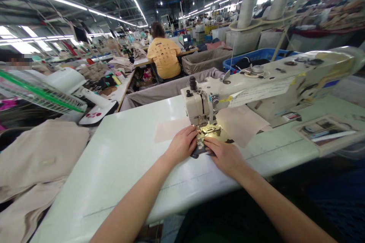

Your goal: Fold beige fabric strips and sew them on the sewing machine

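A white sewing machine [199,102] stands on the pale green table [128,152], its needle area lit over a shiny metal plate [212,131]. Beige fabric lies on both sides of the head: a piece [168,129] to the left and a wider piece [242,121] under the arm. My left hand [182,144] rests at the plate's left edge beside the presser foot, fingers together and bent. On the plate's near right side, my right hand [222,152] has its fingers bent together. Whatever either hand pinches is too small to make out.
Beige fabric piles [42,155] lie at the left, near a white fan [68,87]. A tool tray [327,133] sits at the table's right. Behind are a fabric-lined bin [171,87], a blue basket [230,62], thread cones [245,13] and a seated person in yellow [164,55].
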`<state>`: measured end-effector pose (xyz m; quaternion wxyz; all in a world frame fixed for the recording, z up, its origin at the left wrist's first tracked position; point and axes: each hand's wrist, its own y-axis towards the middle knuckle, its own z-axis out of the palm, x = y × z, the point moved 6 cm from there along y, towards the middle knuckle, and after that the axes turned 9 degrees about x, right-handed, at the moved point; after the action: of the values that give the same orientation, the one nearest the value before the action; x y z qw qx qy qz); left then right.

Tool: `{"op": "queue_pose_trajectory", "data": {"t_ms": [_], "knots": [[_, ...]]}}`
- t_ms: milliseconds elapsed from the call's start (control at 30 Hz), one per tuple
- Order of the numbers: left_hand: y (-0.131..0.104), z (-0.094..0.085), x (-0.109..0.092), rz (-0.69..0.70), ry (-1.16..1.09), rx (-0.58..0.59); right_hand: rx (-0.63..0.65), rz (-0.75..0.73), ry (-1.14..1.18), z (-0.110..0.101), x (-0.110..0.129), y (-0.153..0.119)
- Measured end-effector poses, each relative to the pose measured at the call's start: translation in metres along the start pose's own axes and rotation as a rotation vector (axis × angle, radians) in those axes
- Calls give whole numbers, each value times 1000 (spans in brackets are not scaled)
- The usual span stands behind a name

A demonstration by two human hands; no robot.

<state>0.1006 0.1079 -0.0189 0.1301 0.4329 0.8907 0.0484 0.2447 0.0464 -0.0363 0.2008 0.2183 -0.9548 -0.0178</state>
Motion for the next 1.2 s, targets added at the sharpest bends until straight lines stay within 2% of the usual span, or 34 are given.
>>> {"op": "queue_pose_trajectory", "data": {"t_ms": [533,733,833,933,1033,1200], "knots": [[0,3,1,-90,111,71,-31,5,-13,-2,2,1],[1,-10,-8,-255,257,179,-17,5,1,-1,1,2],[-4,-12,-15,-323,223,254,-31,7,26,-3,-1,0],[-10,-8,-31,-265,163,304,-48,-4,70,-6,0,-6],[-15,-7,-44,-204,180,271,-33,-21,79,-7,3,-11],[-12,-3,-36,-118,124,244,21,14,6,-5,0,-12]]}}
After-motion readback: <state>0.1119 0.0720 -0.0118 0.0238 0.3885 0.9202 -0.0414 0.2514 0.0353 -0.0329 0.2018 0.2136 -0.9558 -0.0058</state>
